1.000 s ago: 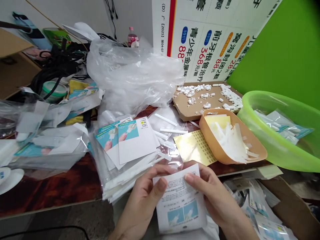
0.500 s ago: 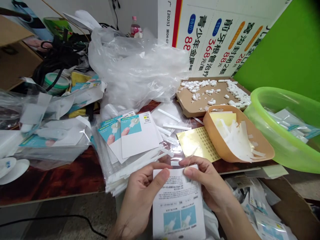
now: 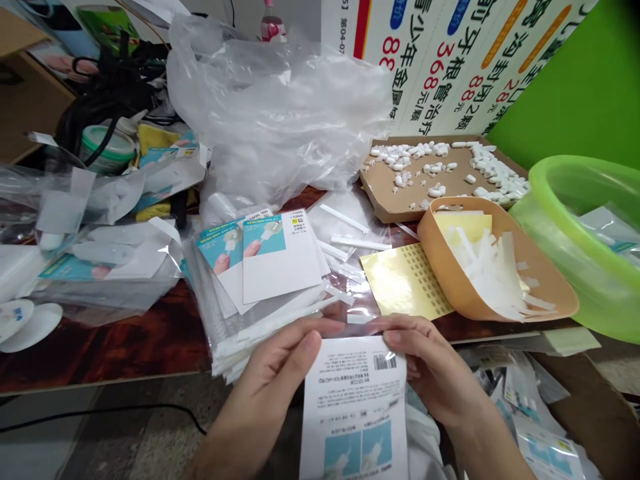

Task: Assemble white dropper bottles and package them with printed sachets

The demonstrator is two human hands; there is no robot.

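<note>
A white printed card (image 3: 353, 393) with a barcode and two small blue pictures faces me at the table's front edge. It appears to sit in a clear plastic bag, whose flap (image 3: 358, 319) sticks up above the card's top edge. My left hand (image 3: 283, 363) pinches the upper left corner, thumb in front and fingers behind. At the upper right corner my right hand (image 3: 425, 360) grips likewise, its thumb by the barcode. Left of the flap lies a stack of clear bags (image 3: 250, 333), topped by several blue and white cards (image 3: 280, 267).
A gold sticker sheet (image 3: 400, 283) lies beside an orange bin (image 3: 560, 297) of white strips. Behind them, a cardboard tray (image 3: 400, 187) holds small white pieces. A green basin (image 3: 555, 227) stands at right, a big plastic bag (image 3: 280, 113) at back.
My hands have moved slightly apart along the card's top edge, and the barcode now shows. The card has shifted slightly left. The view has tilted down a little.
</note>
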